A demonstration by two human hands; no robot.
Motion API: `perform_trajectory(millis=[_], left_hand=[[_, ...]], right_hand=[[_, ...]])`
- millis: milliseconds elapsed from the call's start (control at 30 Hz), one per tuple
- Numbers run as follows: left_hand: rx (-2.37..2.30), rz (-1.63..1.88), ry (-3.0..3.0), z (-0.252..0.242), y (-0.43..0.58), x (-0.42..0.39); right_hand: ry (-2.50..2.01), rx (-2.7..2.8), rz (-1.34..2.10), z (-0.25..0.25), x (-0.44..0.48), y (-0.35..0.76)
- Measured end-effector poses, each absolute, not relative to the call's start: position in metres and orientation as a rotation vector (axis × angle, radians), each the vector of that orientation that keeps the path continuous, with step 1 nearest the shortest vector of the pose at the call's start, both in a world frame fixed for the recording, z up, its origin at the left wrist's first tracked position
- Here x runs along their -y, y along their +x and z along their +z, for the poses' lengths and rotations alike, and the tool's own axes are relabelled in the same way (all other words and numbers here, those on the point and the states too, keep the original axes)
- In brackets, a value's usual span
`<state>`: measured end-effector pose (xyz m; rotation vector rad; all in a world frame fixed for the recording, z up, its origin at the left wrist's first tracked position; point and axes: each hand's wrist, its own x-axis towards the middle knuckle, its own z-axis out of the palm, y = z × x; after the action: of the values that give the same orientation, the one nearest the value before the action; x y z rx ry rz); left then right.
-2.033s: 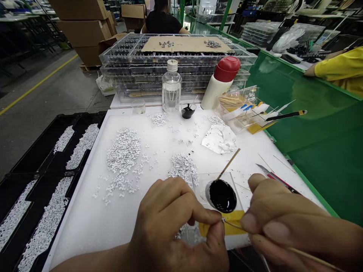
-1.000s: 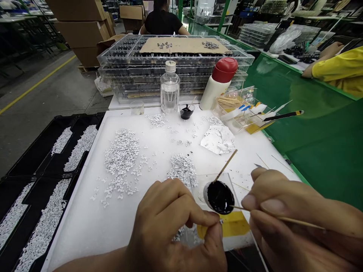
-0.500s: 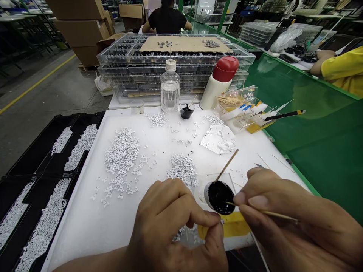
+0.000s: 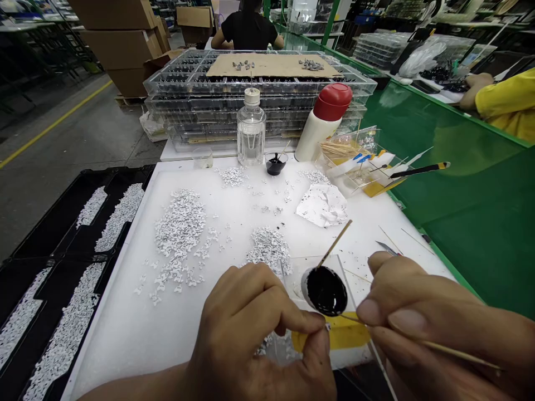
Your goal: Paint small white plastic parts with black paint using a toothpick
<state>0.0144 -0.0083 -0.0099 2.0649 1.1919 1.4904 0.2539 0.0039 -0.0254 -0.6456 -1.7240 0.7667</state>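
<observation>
My left hand (image 4: 254,328) pinches a tiny white part (image 4: 326,326) between thumb and forefinger, at the near edge of the white foam board (image 4: 117,334). My right hand (image 4: 430,328) grips a thin wooden stick (image 4: 460,353), its tip reaching the left fingertips. Just above them sits a small dish of glossy black paste (image 4: 325,291) on a clear plastic sheet (image 4: 317,267), with a second wooden stick (image 4: 334,242) leaning in it. Yellow tape (image 4: 334,337) lies under the sheet. Heaps of small white parts (image 4: 179,236) cover the board.
Stacked clear trays (image 4: 259,100) stand beyond the board, with a water bottle (image 4: 251,131) and a red-capped white bottle (image 4: 328,120) before them. Black trays of white parts (image 4: 71,278) lie left. A co-worker's yellow sleeve (image 4: 507,108) shows across the green bench (image 4: 468,223).
My right hand has moved down and right, bringing the stick tip off the black paste to the left fingertips. My left hand has stayed nearly still.
</observation>
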Motion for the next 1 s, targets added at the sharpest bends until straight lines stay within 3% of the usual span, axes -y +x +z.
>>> perform_trajectory(millis=[433,1000], left_hand=[[-1.178,1.459,2.091,-0.007,0.010,0.007],[-1.198,1.500,2.094,-0.007,0.012,0.007]], right_hand=[[-0.602,1.692,0.819,-0.051,0.004,0.280],[-0.552,1.728,0.891,-0.045,0.002,0.275]])
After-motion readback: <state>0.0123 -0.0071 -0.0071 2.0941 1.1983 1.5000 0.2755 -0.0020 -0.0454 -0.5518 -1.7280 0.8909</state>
